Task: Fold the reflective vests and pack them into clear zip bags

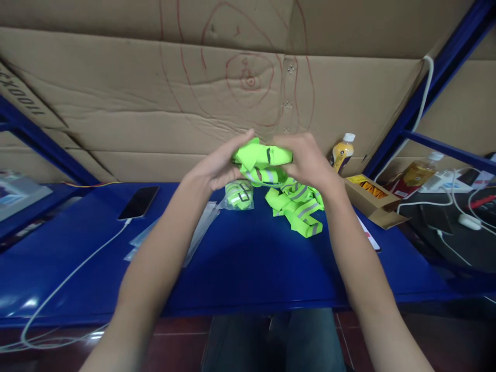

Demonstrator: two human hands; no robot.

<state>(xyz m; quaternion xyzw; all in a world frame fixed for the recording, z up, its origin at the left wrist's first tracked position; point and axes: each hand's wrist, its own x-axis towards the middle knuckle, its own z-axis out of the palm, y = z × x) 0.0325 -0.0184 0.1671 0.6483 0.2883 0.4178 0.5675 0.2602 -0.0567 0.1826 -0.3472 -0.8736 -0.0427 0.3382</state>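
Note:
Both hands hold a bundle of neon-yellow reflective strap (258,157) with grey stripes and a dark buckle-like piece, raised above the blue table. My left hand (222,163) grips its left end, thumb on top. At the right end, my right hand (304,157) is closed on the bundle, its fingers partly hidden and slightly blurred. Below the right hand lies a loose heap of the same neon reflective strap (298,206). A rolled neon strap in a clear plastic bag (239,195) rests on the table beneath the left hand.
Clear plastic bags (199,232) lie under my left forearm. A black phone (138,202) with a white cable is farther left. On the right stand a yellow drink bottle (342,152) and an open cardboard box (374,199). Cardboard (135,93) backs the blue table (248,279).

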